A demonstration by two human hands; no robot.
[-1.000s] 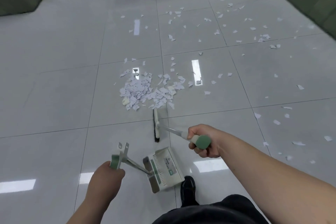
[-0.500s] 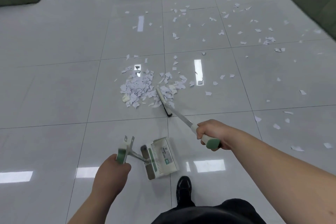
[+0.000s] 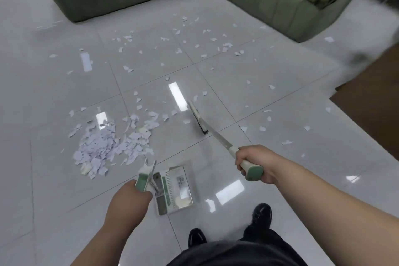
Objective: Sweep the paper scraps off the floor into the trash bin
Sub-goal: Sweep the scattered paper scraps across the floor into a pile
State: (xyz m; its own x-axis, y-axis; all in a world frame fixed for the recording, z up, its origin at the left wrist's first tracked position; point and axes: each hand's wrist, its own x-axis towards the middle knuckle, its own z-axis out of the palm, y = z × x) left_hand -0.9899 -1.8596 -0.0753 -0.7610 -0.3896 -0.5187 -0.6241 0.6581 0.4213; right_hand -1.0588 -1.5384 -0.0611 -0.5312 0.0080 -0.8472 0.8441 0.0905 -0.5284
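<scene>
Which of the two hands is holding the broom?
The right hand: it grips the broom by its green-capped handle, while the left hand holds the dustpan by its handle.

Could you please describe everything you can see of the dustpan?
The dustpan is a pale, plastic-looking tray with a green strip, a row of comb teeth and a small label inside. A thin, metal-looking stem rises from its back to a green grip with a forked tip, which the left hand holds. The pan is low over the tiled floor, just ahead of the person's shoes and nearer to them than the heap of paper scraps. Whether it touches the floor I cannot tell.
</scene>
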